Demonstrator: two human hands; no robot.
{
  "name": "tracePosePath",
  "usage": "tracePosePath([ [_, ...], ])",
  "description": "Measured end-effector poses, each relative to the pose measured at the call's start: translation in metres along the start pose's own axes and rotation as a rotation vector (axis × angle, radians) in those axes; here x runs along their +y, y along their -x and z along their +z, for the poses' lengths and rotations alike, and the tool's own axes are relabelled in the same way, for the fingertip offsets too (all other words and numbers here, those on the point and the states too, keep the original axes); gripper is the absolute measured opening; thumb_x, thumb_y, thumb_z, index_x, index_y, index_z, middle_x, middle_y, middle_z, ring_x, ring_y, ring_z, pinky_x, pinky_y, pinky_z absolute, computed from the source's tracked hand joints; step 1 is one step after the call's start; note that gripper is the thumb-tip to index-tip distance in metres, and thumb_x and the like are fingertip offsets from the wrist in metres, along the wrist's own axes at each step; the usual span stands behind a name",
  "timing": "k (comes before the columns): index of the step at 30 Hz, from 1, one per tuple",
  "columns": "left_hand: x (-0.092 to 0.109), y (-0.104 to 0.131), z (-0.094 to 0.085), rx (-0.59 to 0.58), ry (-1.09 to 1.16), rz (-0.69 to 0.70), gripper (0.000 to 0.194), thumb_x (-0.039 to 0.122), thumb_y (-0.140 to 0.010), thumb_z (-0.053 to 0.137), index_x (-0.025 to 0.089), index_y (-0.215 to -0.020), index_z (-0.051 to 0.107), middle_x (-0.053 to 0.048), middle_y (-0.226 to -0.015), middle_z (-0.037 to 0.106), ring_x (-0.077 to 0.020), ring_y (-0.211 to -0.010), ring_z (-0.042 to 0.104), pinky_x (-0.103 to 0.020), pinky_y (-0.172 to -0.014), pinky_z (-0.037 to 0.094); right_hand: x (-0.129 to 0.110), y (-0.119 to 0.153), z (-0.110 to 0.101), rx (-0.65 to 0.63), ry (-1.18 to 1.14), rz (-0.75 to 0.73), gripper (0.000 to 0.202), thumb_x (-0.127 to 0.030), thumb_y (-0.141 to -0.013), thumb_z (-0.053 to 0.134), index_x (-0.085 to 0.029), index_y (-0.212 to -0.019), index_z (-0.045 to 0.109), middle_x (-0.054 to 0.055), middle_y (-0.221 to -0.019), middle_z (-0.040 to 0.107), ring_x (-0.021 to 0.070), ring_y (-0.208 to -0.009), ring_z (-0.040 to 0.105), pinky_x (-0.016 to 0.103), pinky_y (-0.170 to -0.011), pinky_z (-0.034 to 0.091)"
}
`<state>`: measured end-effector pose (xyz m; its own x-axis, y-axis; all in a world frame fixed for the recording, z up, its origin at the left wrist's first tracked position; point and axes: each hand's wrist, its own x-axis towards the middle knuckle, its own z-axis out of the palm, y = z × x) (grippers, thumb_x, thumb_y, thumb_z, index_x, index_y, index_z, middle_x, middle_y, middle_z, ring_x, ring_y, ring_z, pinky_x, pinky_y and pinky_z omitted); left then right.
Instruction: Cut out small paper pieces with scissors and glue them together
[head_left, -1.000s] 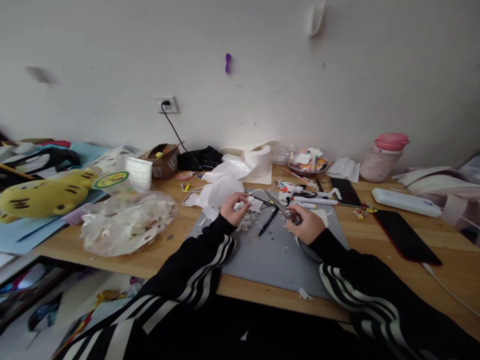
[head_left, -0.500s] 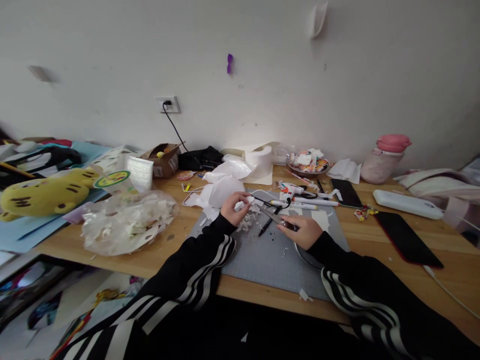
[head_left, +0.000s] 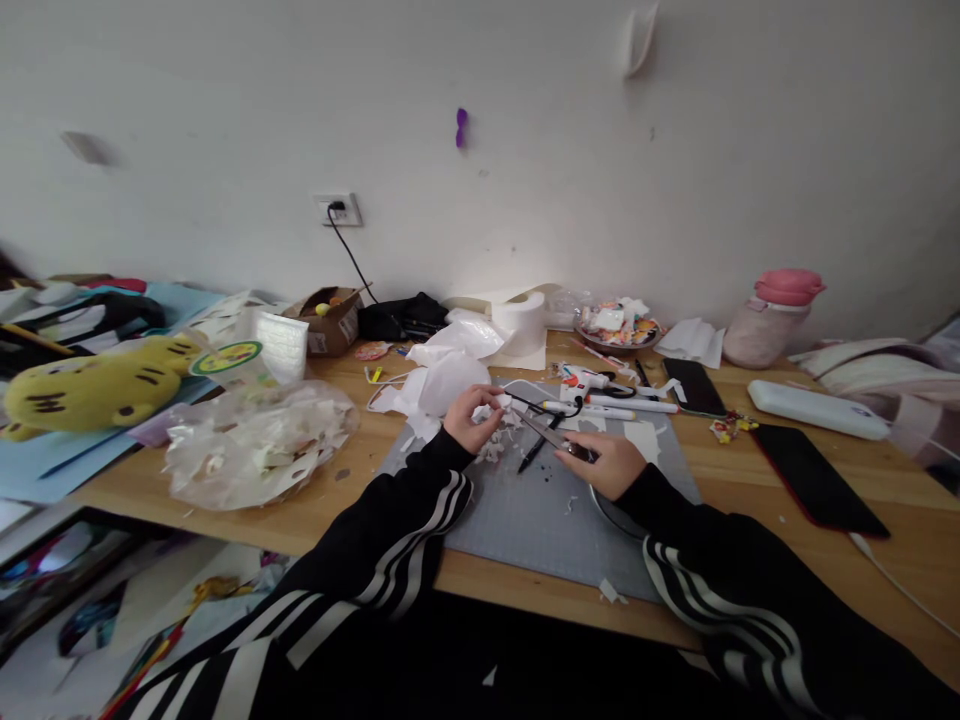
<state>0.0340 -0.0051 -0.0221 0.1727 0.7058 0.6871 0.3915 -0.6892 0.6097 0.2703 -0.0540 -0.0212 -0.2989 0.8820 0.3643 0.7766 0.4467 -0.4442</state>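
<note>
My left hand [head_left: 474, 420] is closed in a pinch on a small piece of white paper [head_left: 503, 400]. My right hand [head_left: 606, 464] grips a pair of scissors [head_left: 551, 434], the metal blades pointing up and left to the paper. Whether the blades touch it I cannot tell. Both hands are above a grey cutting mat [head_left: 517, 525] scattered with white scraps [head_left: 491, 446]. A black pen [head_left: 534, 455] lies beneath the blades. Partly hidden under my right forearm is a round, dark-rimmed object [head_left: 604, 512].
Behind the hands are crumpled white paper [head_left: 442, 385], a white roll [head_left: 519, 318], a glue gun [head_left: 581, 382] and several markers [head_left: 611, 412]. A plastic bag of scraps [head_left: 259, 445] and a yellow plush toy [head_left: 97, 390] lie left. Phones [head_left: 817, 480] and a pink-lidded bottle [head_left: 769, 320] are right.
The camera view has shifted very slightly. Both hands keep nearly the same place and hold, with the scissors still beside the paper.
</note>
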Motion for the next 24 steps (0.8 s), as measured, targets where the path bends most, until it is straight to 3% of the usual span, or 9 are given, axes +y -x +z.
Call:
tracePosePath([
  [24, 0.0006, 0.0003, 0.0002, -0.032, -0.015, -0.008, 0.01, 0.024, -0.074, 0.057, 0.02, -0.066, 0.053, -0.01, -0.095, 0.067, -0.0188, -0.087, 0.062, -0.034, -0.082, 0.05, 0.0018, 0.0006, 0.0028, -0.018, 0.021, 0.006, 0.028, -0.041, -0.076, 0.059, -0.022, -0.091, 0.073, 0.006, -0.078, 0.073, 0.0195, -0.072, 0.067, 0.031, -0.069, 0.052],
])
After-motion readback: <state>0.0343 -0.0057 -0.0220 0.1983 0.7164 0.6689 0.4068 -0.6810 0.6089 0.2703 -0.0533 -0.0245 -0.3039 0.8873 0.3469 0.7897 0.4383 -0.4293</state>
